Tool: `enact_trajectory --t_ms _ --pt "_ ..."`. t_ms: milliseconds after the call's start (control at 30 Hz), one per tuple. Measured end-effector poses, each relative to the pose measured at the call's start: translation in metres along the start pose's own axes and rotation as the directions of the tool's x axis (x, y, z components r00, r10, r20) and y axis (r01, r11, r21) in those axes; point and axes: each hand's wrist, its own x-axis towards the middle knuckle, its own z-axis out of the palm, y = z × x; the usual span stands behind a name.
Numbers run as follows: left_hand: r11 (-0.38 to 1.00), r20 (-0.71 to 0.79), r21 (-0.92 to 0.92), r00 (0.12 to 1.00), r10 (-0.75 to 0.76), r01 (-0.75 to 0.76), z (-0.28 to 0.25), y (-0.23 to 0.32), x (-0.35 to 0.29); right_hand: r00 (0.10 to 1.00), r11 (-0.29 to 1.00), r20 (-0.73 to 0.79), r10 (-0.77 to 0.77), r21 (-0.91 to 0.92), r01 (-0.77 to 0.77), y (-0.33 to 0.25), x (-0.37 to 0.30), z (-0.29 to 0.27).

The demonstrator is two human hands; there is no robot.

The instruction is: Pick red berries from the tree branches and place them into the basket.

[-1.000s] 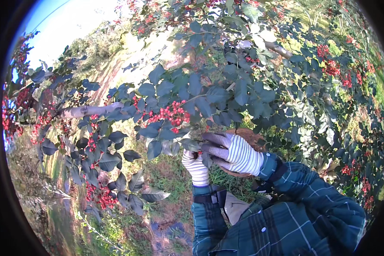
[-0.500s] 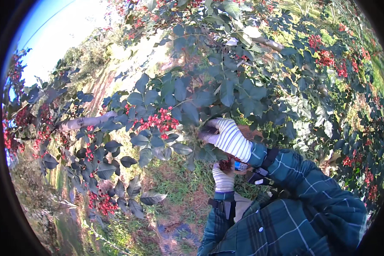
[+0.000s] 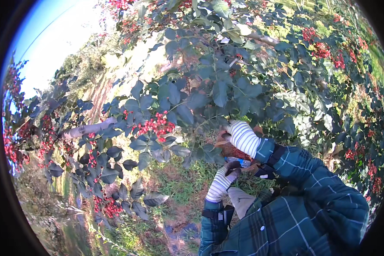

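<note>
Both my hands wear striped white gloves with darker palms. My right hand (image 3: 243, 137) is over the far edge of a container heaped with small red berries (image 3: 235, 152); its fingers curl inward and what they hold, if anything, is hidden. A brown flap (image 3: 221, 139) shows beside its fingertips. Lower down, my left hand (image 3: 222, 181) is bent with its fingers drawn together at the container's near side, next to a blue patch (image 3: 243, 163). What lies in those fingers cannot be made out. Ahead and left of my hands hangs a red berry cluster (image 3: 157, 126) among green leaves.
A thick branch (image 3: 87, 129) crosses at the left, and another branch (image 3: 263, 39) runs at the top. More berry clusters (image 3: 108, 206) hang at lower left and at upper right (image 3: 321, 50). Leafy stems surround my hands; grass (image 3: 179, 179) covers the ground below.
My right hand has drawn back from the leaves, rightward and slightly down, to the container. My left hand has turned its fingers toward it. The heap of berries is now more visible.
</note>
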Motion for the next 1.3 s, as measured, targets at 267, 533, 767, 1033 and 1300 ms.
enact_trajectory --t_ms 267,533,767,1033,1300 --pt "0.475 -0.313 0.227 0.398 0.862 -0.850 0.001 0.142 -0.086 0.914 0.799 -0.347 -0.210 0.478 0.365 -0.046 -0.019 -0.055" --pt "0.511 -0.500 0.857 0.126 0.857 -0.068 -0.018 0.212 -0.072 0.860 0.862 -0.440 -0.260 0.296 0.412 -0.134 0.024 -0.130" --pt "0.660 -0.647 0.713 0.142 0.750 -0.237 -0.032 0.166 -0.037 0.859 0.723 -0.511 -0.026 0.584 0.369 -0.139 0.062 -0.092" --pt "0.595 -0.578 0.784 0.142 0.804 -0.178 -0.024 0.161 -0.039 0.949 0.791 -0.247 -0.194 0.533 0.300 -0.111 0.061 -0.069" --pt "0.546 -0.627 0.735 -0.095 0.773 -0.403 -0.035 0.192 -0.057 0.918 0.623 -0.351 -0.186 0.681 0.386 -0.102 0.063 -0.049"
